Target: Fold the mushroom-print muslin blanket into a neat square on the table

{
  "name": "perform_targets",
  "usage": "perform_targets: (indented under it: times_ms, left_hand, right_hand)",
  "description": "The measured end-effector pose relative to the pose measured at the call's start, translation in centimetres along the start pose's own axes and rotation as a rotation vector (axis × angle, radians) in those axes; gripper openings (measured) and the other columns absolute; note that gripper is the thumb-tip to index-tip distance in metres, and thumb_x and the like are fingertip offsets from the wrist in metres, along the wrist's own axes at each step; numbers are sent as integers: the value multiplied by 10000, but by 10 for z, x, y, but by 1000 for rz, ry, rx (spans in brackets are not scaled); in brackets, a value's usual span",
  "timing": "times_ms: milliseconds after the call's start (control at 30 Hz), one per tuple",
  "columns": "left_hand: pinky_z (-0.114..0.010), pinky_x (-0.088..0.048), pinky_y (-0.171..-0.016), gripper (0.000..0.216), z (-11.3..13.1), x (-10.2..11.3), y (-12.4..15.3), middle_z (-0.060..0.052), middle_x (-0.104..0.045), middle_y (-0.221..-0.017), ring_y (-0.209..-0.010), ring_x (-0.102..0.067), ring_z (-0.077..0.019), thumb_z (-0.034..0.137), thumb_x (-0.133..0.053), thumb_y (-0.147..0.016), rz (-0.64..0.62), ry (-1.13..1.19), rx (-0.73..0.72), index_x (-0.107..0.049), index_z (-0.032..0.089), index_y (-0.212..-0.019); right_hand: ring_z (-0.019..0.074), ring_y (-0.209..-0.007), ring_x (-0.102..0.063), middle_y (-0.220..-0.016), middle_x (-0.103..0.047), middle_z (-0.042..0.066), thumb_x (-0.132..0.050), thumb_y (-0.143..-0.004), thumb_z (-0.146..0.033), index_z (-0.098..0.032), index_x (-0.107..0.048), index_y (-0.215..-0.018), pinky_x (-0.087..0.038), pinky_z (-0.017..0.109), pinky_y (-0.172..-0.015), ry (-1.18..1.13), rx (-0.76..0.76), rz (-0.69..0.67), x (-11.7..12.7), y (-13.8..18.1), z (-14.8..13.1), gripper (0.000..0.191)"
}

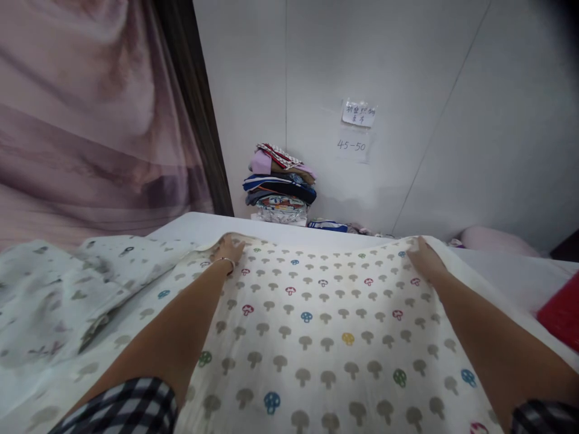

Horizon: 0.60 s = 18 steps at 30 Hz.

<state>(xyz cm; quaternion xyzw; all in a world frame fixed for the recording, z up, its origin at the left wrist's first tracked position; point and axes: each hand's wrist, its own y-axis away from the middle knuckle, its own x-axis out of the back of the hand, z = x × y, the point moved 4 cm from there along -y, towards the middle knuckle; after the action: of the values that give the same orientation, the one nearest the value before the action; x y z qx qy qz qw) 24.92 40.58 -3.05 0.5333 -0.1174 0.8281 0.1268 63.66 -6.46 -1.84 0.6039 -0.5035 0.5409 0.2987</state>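
A cream cloth printed with small mushrooms lies spread over a white table. My left hand, with a thin bracelet at the wrist, rests at the cloth's far left corner, fingers closed on the edge. My right hand is stretched to the far right corner, fingers curled over the cloth's edge. Both arms lie along the cloth, and checked sleeves show at the bottom.
A second pale printed cloth is bunched at the left. A stack of folded clothes stands against the white wall with paper notes above. A purple curtain hangs at left. Something red sits at right.
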Motion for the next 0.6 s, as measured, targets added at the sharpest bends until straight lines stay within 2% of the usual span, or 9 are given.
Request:
perform_targets:
  times_ms: [100, 167, 300, 400, 467, 533, 600]
  left_hand:
    - [-544, -266, -958, 628, -3, -6, 5, -179, -381, -1347, -1235, -324, -376, 499, -417, -780, -27, -58, 18, -331, 182, -1315]
    - [-541, -277, -957, 594, 3, -6, 11, -190, -376, -1348, -1231, -331, -377, 452, -407, -796, -30, -110, -37, -355, 155, -1308]
    - [-486, -253, -1012, 506, 41, -9, 33, -149, -306, -1405, -1273, -291, -314, 345, -384, -835, -56, -152, -327, -390, 141, -1298]
    - [-343, -255, -1045, 433, 82, -24, 62, -98, -387, -1370, -1266, -325, -214, 284, -382, -851, -125, -126, -569, -456, 155, -1258]
    - [-291, -259, -1044, 392, 109, -37, 84, -61, -439, -1338, -1240, -363, -177, 276, -384, -856, -166, -110, -700, -505, 180, -1216]
    - [-284, -265, -1042, 365, 130, -48, 106, -41, -456, -1325, -1230, -373, -169, 280, -402, -851, -198, -102, -814, -536, 198, -1181]
    - [-303, -281, -1035, 346, 142, -56, 125, -37, -464, -1317, -1225, -376, -174, 284, -410, -849, -222, -103, -898, -552, 207, -1155]
  right_hand:
    - [296, -1152, -454, -1283, -434, 222, -431, -819, -372, -47, -168, -1390, -369, 383, -941, 66, -77, -97, -12, -1, 4, 707]
    - [310, -1065, -523, -1187, -515, 234, -448, -805, -369, -34, -253, -1362, -416, 405, -869, 110, -108, -193, -18, 3, 7, 678]
    - [320, -968, -575, -1050, -595, 233, -444, -792, -272, -35, -417, -1275, -436, 434, -803, 125, -3, -251, -14, 17, -8, 538]
    - [284, -1066, -522, -1148, -573, 169, -427, -800, -223, -121, -475, -1256, -382, 414, -898, 93, 215, -245, -8, 32, -54, 470]
    - [219, -1130, -478, -1219, -546, 84, -401, -822, -209, -193, -524, -1219, -341, 336, -957, 43, 389, -254, -12, 44, -94, 416]
    - [181, -1149, -459, -1250, -528, 33, -386, -837, -213, -220, -560, -1181, -326, 281, -969, -1, 505, -266, -21, 54, -132, 385]
    - [180, -1133, -469, -1241, -535, 35, -393, -840, -218, -213, -570, -1168, -339, 270, -952, -25, 549, -275, -34, 61, -162, 374]
